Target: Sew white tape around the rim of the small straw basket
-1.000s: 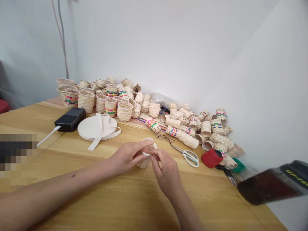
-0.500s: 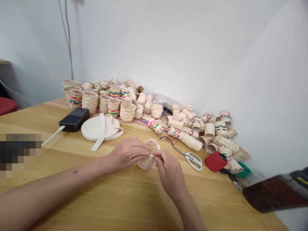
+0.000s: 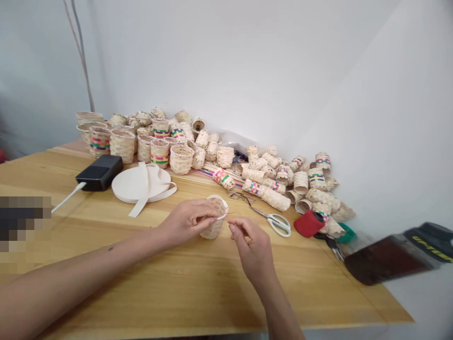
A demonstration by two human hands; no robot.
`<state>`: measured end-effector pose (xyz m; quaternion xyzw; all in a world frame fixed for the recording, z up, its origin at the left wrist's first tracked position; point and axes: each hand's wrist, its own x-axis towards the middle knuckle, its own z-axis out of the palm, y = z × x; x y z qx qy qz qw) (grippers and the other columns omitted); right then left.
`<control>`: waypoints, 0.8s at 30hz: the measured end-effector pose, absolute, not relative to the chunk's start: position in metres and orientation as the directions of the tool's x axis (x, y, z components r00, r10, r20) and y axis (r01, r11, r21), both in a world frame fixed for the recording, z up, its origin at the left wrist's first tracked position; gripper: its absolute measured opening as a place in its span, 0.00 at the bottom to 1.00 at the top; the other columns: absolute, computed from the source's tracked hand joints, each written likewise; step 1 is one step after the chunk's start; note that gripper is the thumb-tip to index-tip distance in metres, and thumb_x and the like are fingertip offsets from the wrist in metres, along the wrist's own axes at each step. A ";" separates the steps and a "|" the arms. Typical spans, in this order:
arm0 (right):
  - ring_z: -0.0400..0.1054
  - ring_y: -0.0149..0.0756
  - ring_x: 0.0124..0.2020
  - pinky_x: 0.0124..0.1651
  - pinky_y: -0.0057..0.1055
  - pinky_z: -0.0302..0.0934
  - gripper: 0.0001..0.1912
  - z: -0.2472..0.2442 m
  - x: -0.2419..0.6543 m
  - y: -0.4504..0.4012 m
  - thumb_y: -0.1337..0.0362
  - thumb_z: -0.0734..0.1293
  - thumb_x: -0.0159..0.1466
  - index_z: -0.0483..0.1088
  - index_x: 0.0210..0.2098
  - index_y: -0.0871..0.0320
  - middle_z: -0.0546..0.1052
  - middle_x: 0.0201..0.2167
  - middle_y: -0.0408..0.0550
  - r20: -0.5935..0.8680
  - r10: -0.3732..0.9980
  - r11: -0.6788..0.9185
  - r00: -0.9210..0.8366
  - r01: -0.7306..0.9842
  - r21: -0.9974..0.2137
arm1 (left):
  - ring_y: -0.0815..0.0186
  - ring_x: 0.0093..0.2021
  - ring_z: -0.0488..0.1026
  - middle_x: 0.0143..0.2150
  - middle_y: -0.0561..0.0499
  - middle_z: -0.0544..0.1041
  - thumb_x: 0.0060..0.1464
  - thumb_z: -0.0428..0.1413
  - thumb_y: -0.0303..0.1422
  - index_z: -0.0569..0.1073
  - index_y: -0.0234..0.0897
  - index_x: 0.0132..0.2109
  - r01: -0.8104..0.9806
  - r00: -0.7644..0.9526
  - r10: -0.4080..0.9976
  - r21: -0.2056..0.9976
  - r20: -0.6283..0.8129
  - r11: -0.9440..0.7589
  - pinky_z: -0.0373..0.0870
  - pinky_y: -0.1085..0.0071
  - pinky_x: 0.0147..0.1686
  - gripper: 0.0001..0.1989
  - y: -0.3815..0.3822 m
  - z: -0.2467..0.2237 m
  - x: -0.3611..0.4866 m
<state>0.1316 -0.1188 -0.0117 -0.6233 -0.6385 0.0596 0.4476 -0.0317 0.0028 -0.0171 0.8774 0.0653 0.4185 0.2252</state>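
At your wooden counter (image 3: 212, 302), woven baskets crowd the wall side in a long pile, too overlapped for an exact count but numbering in the dozens. One dark container (image 3: 389, 259) with yellow lettering tilts at the far right. Your two bare hands meet around one small woven basket (image 3: 212, 230) in the middle foreground, its pale-bound mouth up and its long axis leaning slightly right; whether its base touches the counter cannot be told. Your left hand (image 3: 187, 217) is the nearer, its fingers closed on the basket's rim from the left. Your right hand (image 3: 253, 245) is just beside it, apart, so the basket lies immediately left of those fingers, which curl toward the thumb; whether they grip anything is too small to tell. Left of your hands sit one roll of white ribbon (image 3: 141, 183), a loose end across its top, and one black box-shaped device (image 3: 99, 172) with one white cable (image 3: 69, 197). To the right lie one pair of pale-handled scissors (image 3: 281, 225) and one red thread spool (image 3: 307, 224); beyond the basket, one pair of eyeglasses (image 3: 248, 200). Finest of all, one reddish strand (image 3: 230, 213) juts from the basket's rim toward your right fingers.
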 end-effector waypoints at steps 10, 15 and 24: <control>0.71 0.35 0.35 0.38 0.29 0.62 0.09 -0.014 0.125 -0.123 0.66 0.62 0.65 0.75 0.37 0.56 0.78 0.32 0.46 0.490 0.851 0.177 0.187 0.778 -0.603 | 0.68 0.34 0.72 0.35 0.49 0.77 0.59 0.53 0.28 0.77 0.35 0.39 0.016 0.644 0.401 0.513 0.652 -0.858 0.68 0.75 0.34 0.07 -0.002 -0.020 -0.030; 0.71 0.34 0.35 0.38 0.29 0.61 0.09 -0.014 0.125 -0.122 0.68 0.62 0.65 0.75 0.37 0.56 0.78 0.33 0.46 0.488 0.852 0.180 0.188 0.770 -0.612 | 0.69 0.34 0.71 0.33 0.50 0.76 0.58 0.53 0.26 0.76 0.35 0.38 0.018 0.652 0.399 0.513 0.645 -0.858 0.65 0.76 0.32 0.07 -0.003 -0.017 -0.030; 0.71 0.35 0.35 0.39 0.29 0.61 0.09 -0.017 0.125 -0.119 0.69 0.62 0.65 0.75 0.37 0.56 0.78 0.33 0.46 0.492 0.851 0.187 0.185 0.768 -0.612 | 0.68 0.33 0.71 0.33 0.49 0.76 0.60 0.52 0.29 0.76 0.34 0.37 0.018 0.656 0.396 0.510 0.643 -0.860 0.65 0.75 0.33 0.08 -0.002 -0.017 -0.030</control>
